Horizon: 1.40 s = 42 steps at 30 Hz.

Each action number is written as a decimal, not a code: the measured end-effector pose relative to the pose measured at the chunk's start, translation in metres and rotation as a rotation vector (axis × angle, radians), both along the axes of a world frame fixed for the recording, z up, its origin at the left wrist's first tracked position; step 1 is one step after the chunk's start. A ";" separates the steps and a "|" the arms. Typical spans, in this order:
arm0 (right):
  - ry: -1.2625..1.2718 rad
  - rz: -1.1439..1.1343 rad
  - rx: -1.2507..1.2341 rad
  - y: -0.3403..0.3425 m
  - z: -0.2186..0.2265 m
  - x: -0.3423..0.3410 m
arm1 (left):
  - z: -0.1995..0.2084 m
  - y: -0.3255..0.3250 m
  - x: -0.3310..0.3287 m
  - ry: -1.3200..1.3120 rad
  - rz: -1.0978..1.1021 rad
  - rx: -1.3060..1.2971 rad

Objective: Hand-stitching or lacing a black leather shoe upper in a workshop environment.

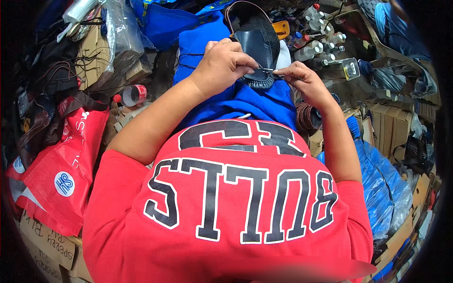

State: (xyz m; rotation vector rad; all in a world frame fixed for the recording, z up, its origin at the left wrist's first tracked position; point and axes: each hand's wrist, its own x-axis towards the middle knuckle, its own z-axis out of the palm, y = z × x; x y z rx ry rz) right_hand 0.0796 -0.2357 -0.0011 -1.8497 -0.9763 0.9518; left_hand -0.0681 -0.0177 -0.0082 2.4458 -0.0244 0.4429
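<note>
A black leather shoe (256, 41) lies on my lap over the blue cloth of my shorts (198, 47). Its gathered, puckered toe edge (260, 83) points toward me. Over that edge, my left hand (224, 60) is closed in a pinch on a thin dark cord (265, 69); a small shiny, needle-like bit shows there. From the other side, my right hand (306, 81) pinches a thin piece close to the same spot, thumb and forefinger together. The fingertips hide what exactly each hand grips. Both hands are only a short gap apart.
Several small bottles (317, 40) with coloured caps stand at the far right. A clear bottle with a red label (133, 95) lies left of my legs. Red bag (71, 170) at left; blue plastic bundle (377, 184) and cardboard (391, 125) at right. Dark cord coils (309, 116) sit by my right thigh.
</note>
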 end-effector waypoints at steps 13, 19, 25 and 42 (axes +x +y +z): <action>-0.015 0.103 -0.066 0.010 0.000 0.020 | -0.009 -0.001 0.006 0.085 -0.007 0.123; -0.009 0.137 -0.058 0.009 -0.004 0.023 | -0.009 -0.003 0.007 0.107 -0.013 0.108; 0.114 0.094 -0.049 0.009 -0.011 0.024 | -0.011 0.001 0.020 0.165 -0.072 0.090; -0.215 0.102 -0.039 0.007 0.006 0.008 | 0.004 -0.008 0.013 -0.067 -0.118 0.370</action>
